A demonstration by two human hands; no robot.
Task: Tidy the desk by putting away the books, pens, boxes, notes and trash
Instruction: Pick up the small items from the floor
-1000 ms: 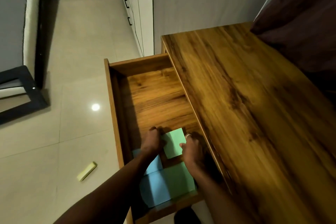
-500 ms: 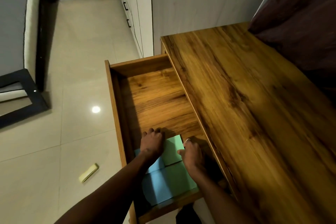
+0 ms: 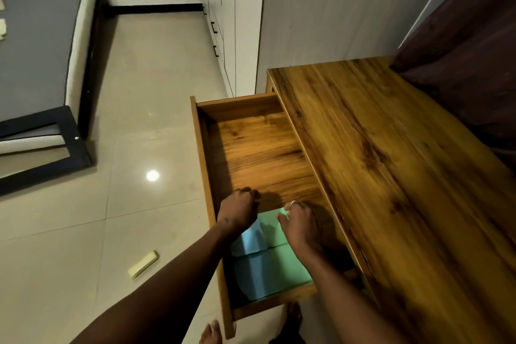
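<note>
drawer (image 3: 251,153): glossy grained wood | notes (image 3: 290,265): flat green, blue squares

no legible text or labels anywhere

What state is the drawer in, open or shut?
Open: the drawer is pulled out from the desk, showing its floor and paper pads.

bare forearms (image 3: 156,296), ring (image 3: 293,202) on right grip (image 3: 300,227)
</note>
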